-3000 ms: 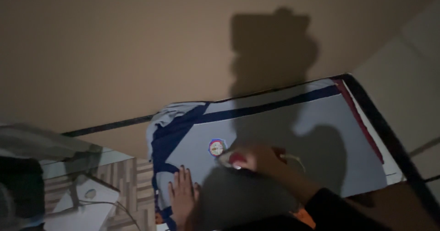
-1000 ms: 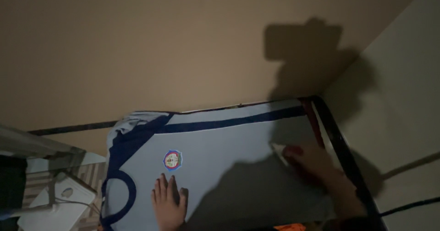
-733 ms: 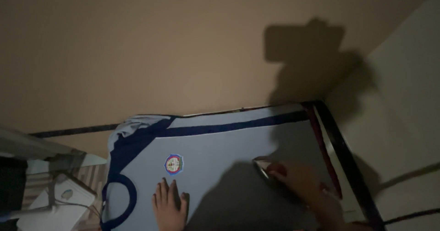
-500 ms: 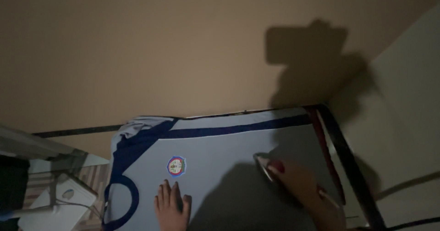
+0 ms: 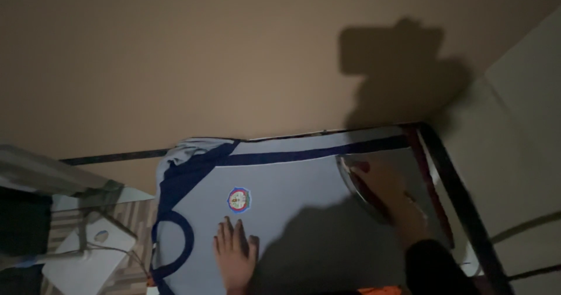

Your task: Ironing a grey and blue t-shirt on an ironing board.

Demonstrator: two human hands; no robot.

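A light blue shirt (image 5: 292, 178) with navy trim and a round badge (image 5: 239, 199) lies spread flat on a surface. My left hand (image 5: 235, 257) presses flat on the shirt just below the badge, fingers apart. My right hand (image 5: 385, 185) grips a dark iron (image 5: 355, 181) with a red detail. The iron rests on the shirt's right part, close to the navy stripe along the far edge. My right sleeve (image 5: 435, 266) is dark. The light is dim and the iron's shape is hard to make out.
A dark frame edge (image 5: 459, 204) with a red strip borders the surface on the right. A white flat box with a cable (image 5: 87, 254) sits on a patterned floor at the lower left. A beige wall (image 5: 234, 67) rises behind, with my shadow on it.
My right hand has slid the iron across the shirt's right part, first toward the middle and then up to the far navy stripe. My left hand has stayed by the badge.
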